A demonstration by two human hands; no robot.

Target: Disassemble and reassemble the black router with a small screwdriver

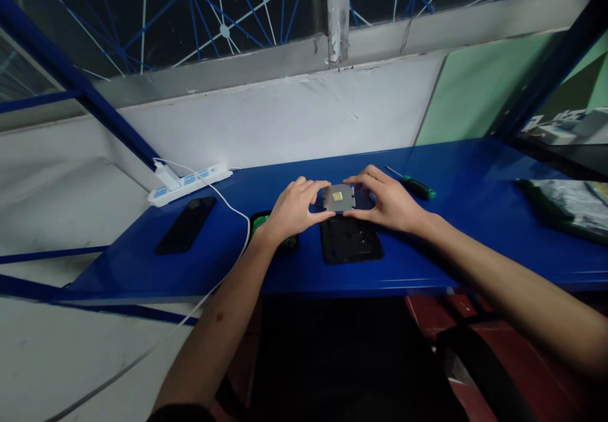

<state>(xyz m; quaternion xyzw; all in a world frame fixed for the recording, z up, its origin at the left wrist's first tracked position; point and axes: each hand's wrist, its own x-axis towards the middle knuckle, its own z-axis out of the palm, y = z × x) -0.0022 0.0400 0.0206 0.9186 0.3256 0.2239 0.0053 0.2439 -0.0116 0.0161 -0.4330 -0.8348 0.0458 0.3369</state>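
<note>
Holding a silvery plate (pixel 339 204) (gold-centred), your left hand (pixel 293 210) and right hand (pixel 388 200) pinch its edges; moving it likely needs steadiness.

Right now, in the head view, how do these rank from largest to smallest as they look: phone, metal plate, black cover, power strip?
1. Black cover
2. Phone and power strip: too alike to rank
3. Metal plate

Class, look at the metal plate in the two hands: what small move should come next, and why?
Perhaps shift the metal plate a little left, toward the green board. The left hand and right hand both grip the plate by its edges, and some of the green board shows uncovered, left of the black panel. The left hand hides much of it, so fit can't be told.
</note>
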